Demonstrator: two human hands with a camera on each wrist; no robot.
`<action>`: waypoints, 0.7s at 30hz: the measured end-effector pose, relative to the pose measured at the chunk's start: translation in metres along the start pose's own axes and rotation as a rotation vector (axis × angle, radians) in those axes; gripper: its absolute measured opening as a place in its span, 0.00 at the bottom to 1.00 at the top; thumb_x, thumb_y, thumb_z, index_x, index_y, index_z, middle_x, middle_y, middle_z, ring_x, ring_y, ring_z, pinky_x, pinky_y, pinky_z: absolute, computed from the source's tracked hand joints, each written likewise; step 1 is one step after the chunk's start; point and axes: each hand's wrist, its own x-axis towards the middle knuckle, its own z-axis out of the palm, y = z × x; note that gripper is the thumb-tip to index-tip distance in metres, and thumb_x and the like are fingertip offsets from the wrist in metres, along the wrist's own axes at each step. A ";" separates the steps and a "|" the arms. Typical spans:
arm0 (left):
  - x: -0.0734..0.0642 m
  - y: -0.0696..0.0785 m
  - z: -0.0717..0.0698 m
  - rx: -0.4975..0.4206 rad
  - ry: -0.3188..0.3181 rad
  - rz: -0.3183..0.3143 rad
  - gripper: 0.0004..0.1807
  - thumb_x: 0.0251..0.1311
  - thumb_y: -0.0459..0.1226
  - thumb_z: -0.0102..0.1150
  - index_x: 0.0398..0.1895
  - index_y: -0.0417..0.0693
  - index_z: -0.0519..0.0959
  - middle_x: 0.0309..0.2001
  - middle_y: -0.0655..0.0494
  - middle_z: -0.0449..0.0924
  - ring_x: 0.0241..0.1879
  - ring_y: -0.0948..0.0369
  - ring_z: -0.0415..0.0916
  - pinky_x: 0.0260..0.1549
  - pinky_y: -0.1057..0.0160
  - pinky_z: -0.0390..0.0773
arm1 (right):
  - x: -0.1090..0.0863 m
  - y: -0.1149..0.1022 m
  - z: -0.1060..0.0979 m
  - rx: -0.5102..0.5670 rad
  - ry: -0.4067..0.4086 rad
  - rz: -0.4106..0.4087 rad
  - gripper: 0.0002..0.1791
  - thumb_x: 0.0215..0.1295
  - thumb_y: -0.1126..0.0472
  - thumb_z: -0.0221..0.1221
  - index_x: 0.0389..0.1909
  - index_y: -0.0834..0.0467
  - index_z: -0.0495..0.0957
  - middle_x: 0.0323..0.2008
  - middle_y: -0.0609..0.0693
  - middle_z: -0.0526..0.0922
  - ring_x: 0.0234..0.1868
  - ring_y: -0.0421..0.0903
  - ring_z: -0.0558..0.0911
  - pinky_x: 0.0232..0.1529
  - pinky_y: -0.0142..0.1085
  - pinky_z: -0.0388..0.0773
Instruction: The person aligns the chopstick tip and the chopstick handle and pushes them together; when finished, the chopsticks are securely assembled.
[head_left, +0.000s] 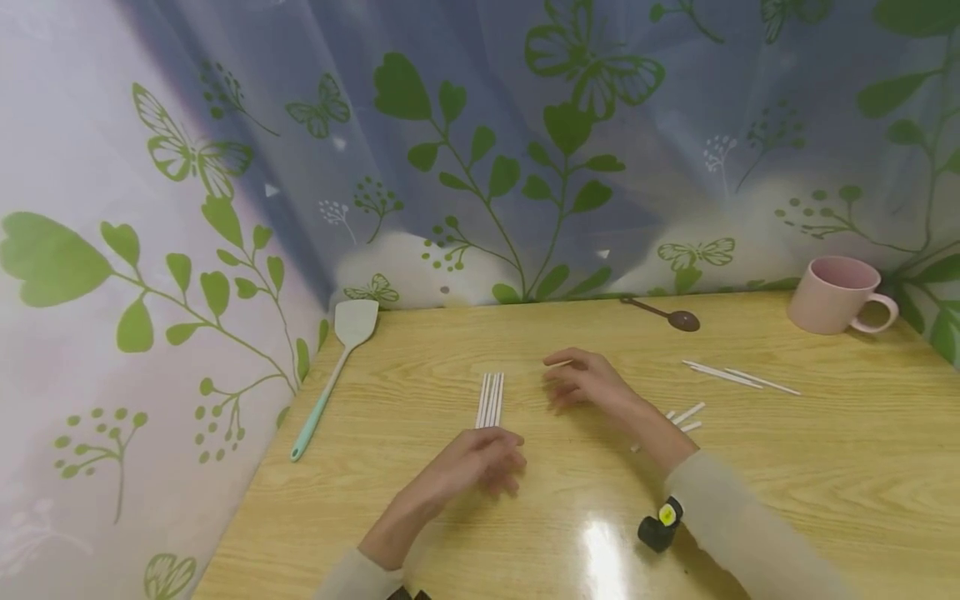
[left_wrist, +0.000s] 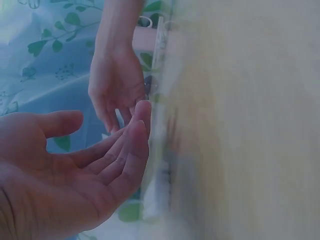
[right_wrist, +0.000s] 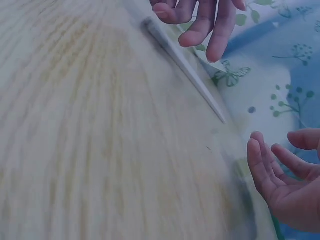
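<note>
Curtain (head_left: pixel 465 208): blue and white with green leaves and butterflies, filling twelve o'clock as read from the gap between the two hands.
Bench (head_left: pixel 420 358): pale wood grain, running up to the curtain.
Spatula (head_left: pixel 324 400): pale blade and green handle, near nine o'clock, blade toward the curtain.
Left hand (head_left: pixel 476 458): at eight o'clock, fingers loosely bent and thumb well apart, gripping nothing.
Right hand (head_left: pixel 588 382): at two o'clock, above the bench, fingers spread and thumb apart, also without a load.
Mug (head_left: pixel 828 300): pink, upright, farther out toward two o'clock, handle to its three.
Row of white sticks (head_left: pixel 491 402): at ten o'clock, side by side, pointing to twelve; the left hand hides their near ends, so contact cannot be told.
Thin white sticks (head_left: pixel 723 374): just short of three o'clock, lying slantwise.
Spoon (head_left: pixel 684 321): dark, flat near the curtain, toward two o'clock.
Short white pieces (head_left: pixel 692 412): at three o'clock, scattered, partly behind the right forearm.
Step with the sticks: seemingly a pause between grips, the row laid out, the other sticks loose.
Next touch on a stick: would likely call for a light fingertip pinch, without nudging its neighbours.
</note>
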 end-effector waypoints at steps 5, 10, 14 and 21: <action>0.019 0.016 0.008 0.000 -0.001 0.029 0.28 0.80 0.49 0.49 0.67 0.35 0.75 0.52 0.44 0.85 0.45 0.46 0.87 0.46 0.48 0.86 | -0.020 -0.006 -0.032 0.004 0.020 -0.032 0.26 0.83 0.57 0.51 0.71 0.71 0.66 0.62 0.72 0.75 0.54 0.60 0.84 0.55 0.47 0.85; 0.039 0.029 0.016 0.001 -0.015 0.078 0.27 0.80 0.48 0.50 0.68 0.35 0.75 0.53 0.42 0.85 0.47 0.43 0.86 0.48 0.46 0.85 | -0.040 -0.009 -0.062 -0.018 0.071 -0.039 0.27 0.83 0.55 0.51 0.71 0.70 0.66 0.61 0.68 0.77 0.55 0.57 0.84 0.58 0.46 0.83; 0.058 0.038 0.025 -0.020 -0.009 0.084 0.25 0.79 0.47 0.52 0.67 0.36 0.76 0.54 0.41 0.84 0.48 0.42 0.86 0.50 0.45 0.84 | -0.057 -0.006 -0.086 -0.056 0.091 -0.044 0.29 0.83 0.53 0.51 0.71 0.71 0.66 0.59 0.62 0.80 0.55 0.53 0.85 0.57 0.42 0.83; 0.089 0.044 0.044 -0.029 -0.011 0.092 0.21 0.78 0.41 0.56 0.65 0.37 0.77 0.53 0.42 0.85 0.49 0.42 0.86 0.49 0.45 0.85 | -0.084 0.003 -0.124 -0.078 0.143 -0.019 0.28 0.81 0.54 0.56 0.71 0.69 0.68 0.53 0.46 0.86 0.52 0.44 0.87 0.55 0.36 0.84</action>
